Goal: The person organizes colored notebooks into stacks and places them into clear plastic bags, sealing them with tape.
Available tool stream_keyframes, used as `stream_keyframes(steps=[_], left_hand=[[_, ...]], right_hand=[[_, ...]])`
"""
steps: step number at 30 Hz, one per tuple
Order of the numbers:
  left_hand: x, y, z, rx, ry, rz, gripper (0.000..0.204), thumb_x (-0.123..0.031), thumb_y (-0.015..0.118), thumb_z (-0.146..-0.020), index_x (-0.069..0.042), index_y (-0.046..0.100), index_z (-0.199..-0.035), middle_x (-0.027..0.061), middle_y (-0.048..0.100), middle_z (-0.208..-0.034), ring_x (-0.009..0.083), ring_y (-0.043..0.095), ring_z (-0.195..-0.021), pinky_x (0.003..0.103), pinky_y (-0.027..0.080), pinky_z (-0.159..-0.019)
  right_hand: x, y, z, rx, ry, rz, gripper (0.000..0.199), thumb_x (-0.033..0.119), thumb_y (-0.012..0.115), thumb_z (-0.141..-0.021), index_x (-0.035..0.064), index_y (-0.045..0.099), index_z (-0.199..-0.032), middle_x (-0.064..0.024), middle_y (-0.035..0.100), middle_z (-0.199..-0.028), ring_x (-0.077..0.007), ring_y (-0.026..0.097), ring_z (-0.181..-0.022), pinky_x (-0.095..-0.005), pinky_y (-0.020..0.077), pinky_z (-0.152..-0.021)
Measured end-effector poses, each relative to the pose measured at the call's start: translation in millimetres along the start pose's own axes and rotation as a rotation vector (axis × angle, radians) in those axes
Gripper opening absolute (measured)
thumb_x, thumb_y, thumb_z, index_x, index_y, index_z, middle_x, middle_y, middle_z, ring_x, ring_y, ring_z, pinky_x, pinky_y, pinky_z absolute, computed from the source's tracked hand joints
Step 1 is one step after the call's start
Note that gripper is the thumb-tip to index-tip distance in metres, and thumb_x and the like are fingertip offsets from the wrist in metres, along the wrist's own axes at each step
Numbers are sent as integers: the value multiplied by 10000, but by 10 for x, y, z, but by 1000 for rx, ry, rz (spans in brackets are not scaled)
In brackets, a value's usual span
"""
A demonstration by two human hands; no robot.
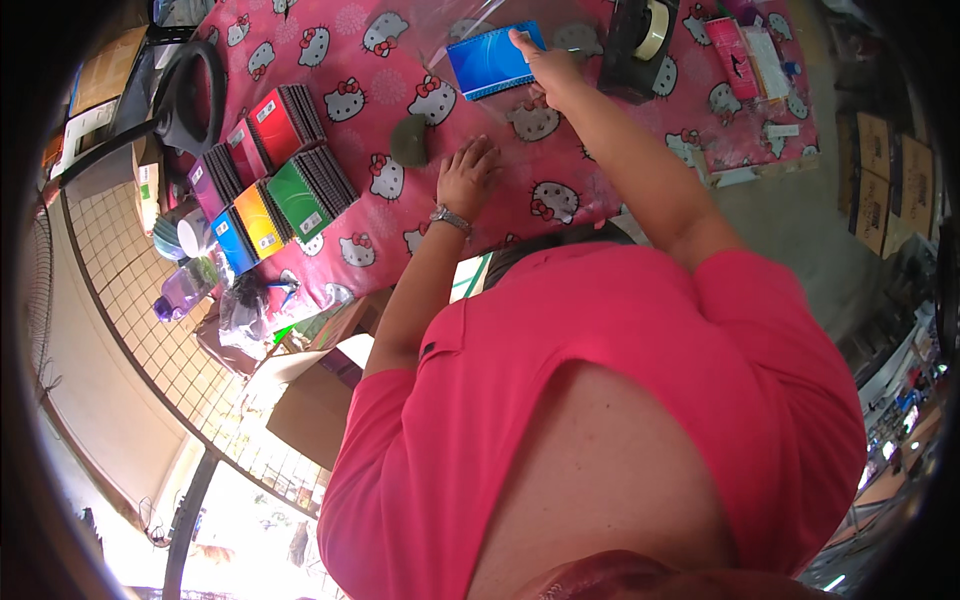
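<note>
My right hand (553, 72) grips the right end of a blue spiral notebook (490, 62), thumb on the cover and other fingers curled by its lower edge. What looks like clear plastic film (425, 45) lies around the notebook. Palm down on the pink patterned tablecloth (330, 190) rests my left hand (466, 178), its fingers stretched out and holding nothing. A metal-band watch (450, 217) circles that wrist. Just left of these fingers lies a rounded grey-green lump (408, 141) of a material I cannot make out.
Stacked spiral notebooks in red (277, 118), green (298, 195), yellow (260, 218), purple (210, 182) and blue (233, 240) stand at the left. A black tape dispenser (622, 70) sits beyond my right hand. Pink packages (733, 58) lie far right; a purple bottle (185, 288) stands near the left edge.
</note>
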State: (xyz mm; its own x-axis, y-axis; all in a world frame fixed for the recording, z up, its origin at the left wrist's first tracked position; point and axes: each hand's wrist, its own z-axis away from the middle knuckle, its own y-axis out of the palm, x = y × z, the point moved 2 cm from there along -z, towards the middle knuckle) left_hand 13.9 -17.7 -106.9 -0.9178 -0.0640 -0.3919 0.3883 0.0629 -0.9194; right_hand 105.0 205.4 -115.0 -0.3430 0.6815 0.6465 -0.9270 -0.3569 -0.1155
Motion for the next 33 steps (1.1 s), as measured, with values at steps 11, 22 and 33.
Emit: stream_keyframes(steps=[11, 22, 33], left_hand=[[126, 33, -136, 87, 70, -69, 220, -201, 605, -781, -103, 594, -978, 74, 601, -1061, 253, 562, -989, 413, 425, -836], [194, -128, -315, 181, 229, -56, 266, -196, 611, -795, -79, 573, -1031, 97, 601, -959, 286, 573, -915, 405, 464, -801], [191, -255, -657, 297, 102, 71, 222, -260, 654, -779, -53, 576, -802, 101, 596, -823, 300, 584, -843, 413, 489, -730]], right_hand=[[161, 34, 89, -193, -71, 426, 883, 786, 527, -698, -69, 642, -885, -227, 632, -893, -339, 623, -908, -433, 512, -751], [-266, -952, 394, -270, -784, 488, 521, 519, 623, -791, 22, 651, -944, -159, 653, -890, -316, 631, -871, -382, 491, -771], [-530, -202, 992, -140, -1436, 1322, 202, 217, 582, -809, 107, 578, -978, -91, 568, -891, -247, 566, -875, -379, 438, -765]])
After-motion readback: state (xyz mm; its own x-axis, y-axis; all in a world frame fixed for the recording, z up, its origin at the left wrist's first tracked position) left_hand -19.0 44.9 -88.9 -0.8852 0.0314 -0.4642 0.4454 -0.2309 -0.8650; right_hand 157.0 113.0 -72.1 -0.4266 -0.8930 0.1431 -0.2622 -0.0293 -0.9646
